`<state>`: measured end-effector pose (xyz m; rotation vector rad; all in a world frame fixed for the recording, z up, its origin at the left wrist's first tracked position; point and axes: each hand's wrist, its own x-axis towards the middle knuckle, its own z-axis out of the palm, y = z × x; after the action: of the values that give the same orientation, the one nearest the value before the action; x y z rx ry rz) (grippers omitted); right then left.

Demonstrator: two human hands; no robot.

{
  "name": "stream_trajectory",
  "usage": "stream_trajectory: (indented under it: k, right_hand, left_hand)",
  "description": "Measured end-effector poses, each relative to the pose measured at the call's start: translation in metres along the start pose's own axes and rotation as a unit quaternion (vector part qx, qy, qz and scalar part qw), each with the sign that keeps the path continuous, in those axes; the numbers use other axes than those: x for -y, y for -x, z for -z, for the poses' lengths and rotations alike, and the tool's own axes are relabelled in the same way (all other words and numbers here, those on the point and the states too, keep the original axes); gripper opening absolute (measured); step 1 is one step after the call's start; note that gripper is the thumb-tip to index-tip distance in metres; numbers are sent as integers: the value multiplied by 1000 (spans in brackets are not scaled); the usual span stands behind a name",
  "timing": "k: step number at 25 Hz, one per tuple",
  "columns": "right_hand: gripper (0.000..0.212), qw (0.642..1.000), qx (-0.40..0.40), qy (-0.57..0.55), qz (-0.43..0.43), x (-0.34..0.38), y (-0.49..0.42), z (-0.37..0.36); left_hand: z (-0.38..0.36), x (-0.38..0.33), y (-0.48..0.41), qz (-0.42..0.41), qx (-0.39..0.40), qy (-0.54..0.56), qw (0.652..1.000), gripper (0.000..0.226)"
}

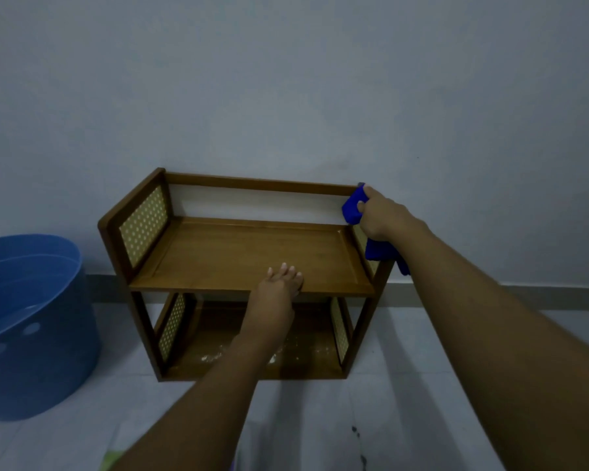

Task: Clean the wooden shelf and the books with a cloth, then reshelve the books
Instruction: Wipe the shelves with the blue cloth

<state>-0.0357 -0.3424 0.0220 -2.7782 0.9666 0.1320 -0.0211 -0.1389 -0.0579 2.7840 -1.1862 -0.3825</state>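
A small two-tier wooden shelf [238,253] with woven cane side panels stands on the floor against the wall. Both tiers hold no books. My right hand [381,212] grips a blue cloth [352,207] at the shelf's upper right rear corner, with part of the cloth hanging down below the hand beside the right side panel. My left hand [279,288] rests on the front edge of the top tier, fingers straight and lying on the board. Pale dust specks lie on the lower tier. No books are in view.
A large blue plastic tub [31,321] stands on the tiled floor to the left of the shelf. A plain grey wall rises behind the shelf. Light floor tiles spread in front, with a small dark mark at the lower right.
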Motion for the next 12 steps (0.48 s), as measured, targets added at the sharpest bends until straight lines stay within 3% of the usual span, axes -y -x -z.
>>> stream_trajectory:
  k: [2, 4, 7, 9, 12]
  right_hand:
    - [73, 999, -42, 0, 13, -3, 21, -7]
    - [58, 989, -141, -12, 41, -6, 48, -20]
    - [42, 943, -294, -139, 69, -6, 80, -42]
    - [41, 886, -333, -313, 81, -1, 95, -57]
    - [44, 750, -342, -564, 52, 5, 125, -77]
  left_hand:
    - [-3, -2, 7, -1, -39, 11, 999, 77]
    - [-4, -4, 15, -3, -67, 10, 998, 74]
    - [-5, -7, 18, 7, -81, 3, 997, 71]
    - [-4, -8, 17, 0, -79, -26, 997, 72]
    - [-10, -6, 23, -6, -119, -18, 993, 75]
